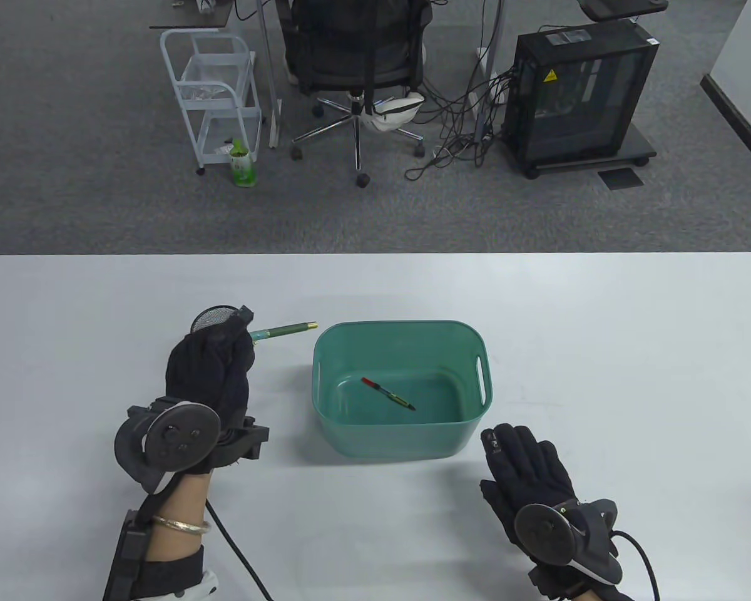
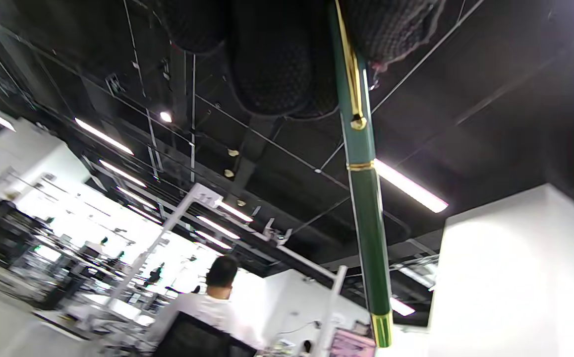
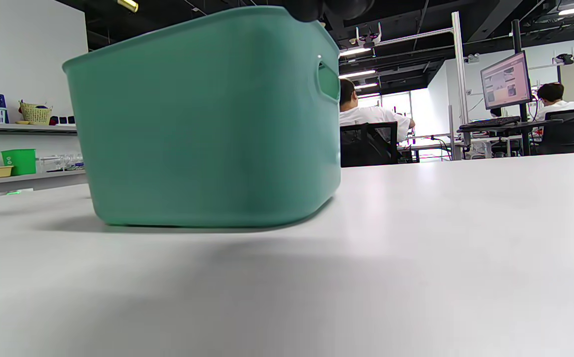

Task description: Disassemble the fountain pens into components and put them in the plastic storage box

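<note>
My left hand [image 1: 216,363] grips a green fountain pen [image 1: 283,331] with gold trim, held left of the teal plastic box [image 1: 400,432]; the pen's free end points right toward the box's rim. In the left wrist view the pen [image 2: 366,208] hangs down from my gloved fingers [image 2: 277,64], its gold clip and band showing. Inside the box lies a thin pen part [image 1: 388,394] with a red end. My right hand [image 1: 526,463] rests flat on the table, fingers straight, just off the box's near right corner. The right wrist view shows the box's wall [image 3: 207,124] close up.
The white table [image 1: 601,350] stretches around the box on all sides. Beyond its far edge stand an office chair [image 1: 357,56], a white trolley [image 1: 216,94] and a black computer case [image 1: 579,94]. People sit at desks in the background.
</note>
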A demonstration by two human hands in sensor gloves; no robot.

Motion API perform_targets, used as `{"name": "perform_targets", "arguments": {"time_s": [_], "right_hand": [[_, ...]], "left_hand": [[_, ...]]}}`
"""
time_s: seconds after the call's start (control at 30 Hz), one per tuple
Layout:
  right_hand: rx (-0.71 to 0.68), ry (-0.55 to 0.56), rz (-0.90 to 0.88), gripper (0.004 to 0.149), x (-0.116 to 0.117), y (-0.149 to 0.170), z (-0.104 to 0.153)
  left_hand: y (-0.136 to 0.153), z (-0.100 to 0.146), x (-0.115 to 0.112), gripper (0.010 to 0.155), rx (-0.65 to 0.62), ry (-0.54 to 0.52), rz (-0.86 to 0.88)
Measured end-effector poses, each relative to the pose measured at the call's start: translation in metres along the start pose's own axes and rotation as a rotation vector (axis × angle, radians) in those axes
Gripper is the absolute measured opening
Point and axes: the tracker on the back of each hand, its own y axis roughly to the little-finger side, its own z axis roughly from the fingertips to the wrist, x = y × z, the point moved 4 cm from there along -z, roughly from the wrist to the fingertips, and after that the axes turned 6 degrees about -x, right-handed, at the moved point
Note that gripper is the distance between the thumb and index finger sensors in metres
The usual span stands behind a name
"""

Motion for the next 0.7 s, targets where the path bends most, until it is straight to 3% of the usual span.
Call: {"name": "perform_targets", "arguments": {"time_s": [0.27, 0.5, 0.7], "right_hand": [[-0.004, 0.001, -0.001, 0.066, 0.000, -0.001, 0.000], [-0.009, 0.006, -0.002, 0.066, 0.000, -0.001, 0.000], [-0.019, 0.074, -0.007, 0.070, -0.010, -0.003, 0.000]], "left_hand": [[-0.027, 0.026, -0.014, 0.038, -0.038, -0.040, 0.274], [-0.039, 0.033, -0.025, 0.038, -0.088, -0.020, 0.324], [-0.048, 0.035, -0.035, 0.038, -0.124, 0.014, 0.369]]}}
